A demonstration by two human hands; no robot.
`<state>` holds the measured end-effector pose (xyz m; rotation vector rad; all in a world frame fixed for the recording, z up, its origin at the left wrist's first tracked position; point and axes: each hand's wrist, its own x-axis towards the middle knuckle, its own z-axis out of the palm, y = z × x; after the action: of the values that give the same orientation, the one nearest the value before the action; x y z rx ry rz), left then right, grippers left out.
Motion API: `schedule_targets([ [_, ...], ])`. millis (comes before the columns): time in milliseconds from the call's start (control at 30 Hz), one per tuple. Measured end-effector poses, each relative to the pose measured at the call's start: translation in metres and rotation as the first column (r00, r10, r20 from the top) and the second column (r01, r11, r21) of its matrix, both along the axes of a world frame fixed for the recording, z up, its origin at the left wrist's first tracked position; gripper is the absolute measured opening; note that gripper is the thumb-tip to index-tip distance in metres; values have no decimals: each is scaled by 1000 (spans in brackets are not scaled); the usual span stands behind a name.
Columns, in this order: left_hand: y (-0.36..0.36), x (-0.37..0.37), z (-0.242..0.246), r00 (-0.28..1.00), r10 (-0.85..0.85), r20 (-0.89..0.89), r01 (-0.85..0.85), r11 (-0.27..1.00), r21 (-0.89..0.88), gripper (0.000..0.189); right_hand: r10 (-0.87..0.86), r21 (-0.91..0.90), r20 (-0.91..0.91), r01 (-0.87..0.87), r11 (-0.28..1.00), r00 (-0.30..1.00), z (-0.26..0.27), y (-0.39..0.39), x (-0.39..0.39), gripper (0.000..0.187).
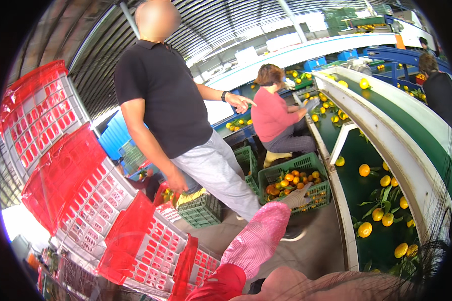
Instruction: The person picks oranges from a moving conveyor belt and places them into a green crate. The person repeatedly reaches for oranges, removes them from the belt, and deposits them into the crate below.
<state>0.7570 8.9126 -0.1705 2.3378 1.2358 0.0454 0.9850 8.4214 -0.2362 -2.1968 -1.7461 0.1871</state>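
Note:
My left hand, in a pale knitted glove below a pink checked sleeve cover, reaches to the near side of a green plastic crate. Its fingers look extended and apart, with nothing seen between them; whether they touch the crate is unclear. Orange citrus fruits lie in that crate. My right hand is out of view. On the right, a green conveyor belt carries yellow-orange citrus fruits, some with stems and leaves.
White plastic crates with red liners stand stacked at left. A standing person points right; a seated person works beside the belt. A white-sided raised conveyor crosses at right. Another green crate stands behind the stack.

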Motion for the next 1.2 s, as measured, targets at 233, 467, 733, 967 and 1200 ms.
schedule_targets([
  [233, 1, -3, -35, 997, -72, 30, 70, 996, 58, 89, -70, -79, -15, 69, 995, 997, -100, 6, 7, 73],
  [467, -68, -8, 0, 945, -320, 71, 321, 947, -15, 59, -51, -29, -51, 50, 998, 997, -55, 10, 14, 69],
  [733, -75, -256, 134, 692, 626, -359, -451, 764, 462, 61, -15, -23, 28, 16, 1000, 999, -55, 0, 18, 72],
  [967, -87, -316, 243, 728, 606, 322, -665, 507, 549, 76, 14, 172, -57, -4, 985, 998, -21, 3, 7, 57],
  [1200, -52, -331, 202, 669, 621, 409, -740, 611, 283, 98, -2, 161, 10, 0, 987, 1000, -38, 22, 10, 55],
])
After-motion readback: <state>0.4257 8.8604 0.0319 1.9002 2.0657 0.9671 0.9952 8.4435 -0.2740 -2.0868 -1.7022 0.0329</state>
